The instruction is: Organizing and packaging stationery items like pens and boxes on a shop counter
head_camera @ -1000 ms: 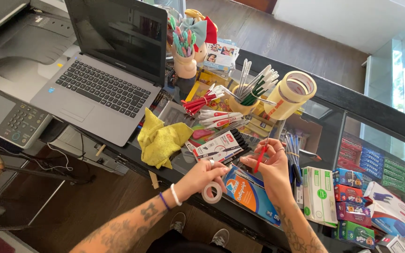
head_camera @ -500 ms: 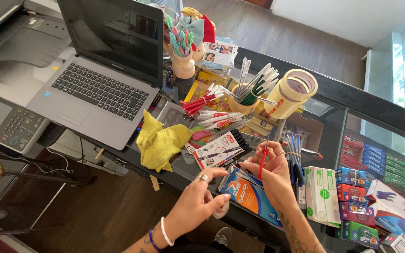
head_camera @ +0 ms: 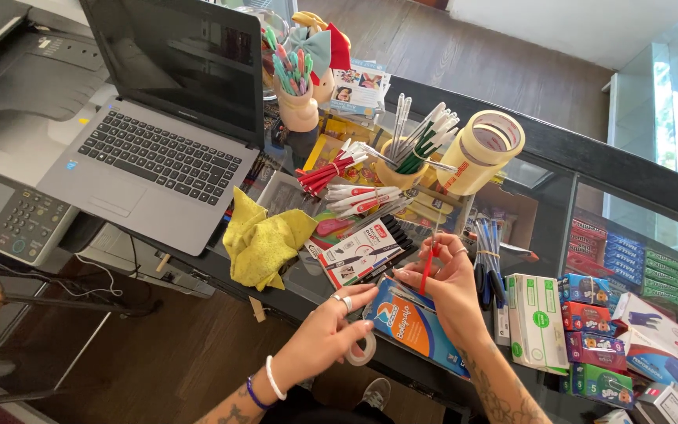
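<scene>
In the head view, the right hand point(head_camera: 450, 281) pinches a thin red pen point(head_camera: 428, 267) upright above the blue package point(head_camera: 411, 326) on the glass counter point(head_camera: 543, 184). The left hand point(head_camera: 329, 330) closes its grip on a small clear tape roll point(head_camera: 362, 351) at the counter edge. Half a second ago this hand was lower; now it has come up to touch the package.
</scene>
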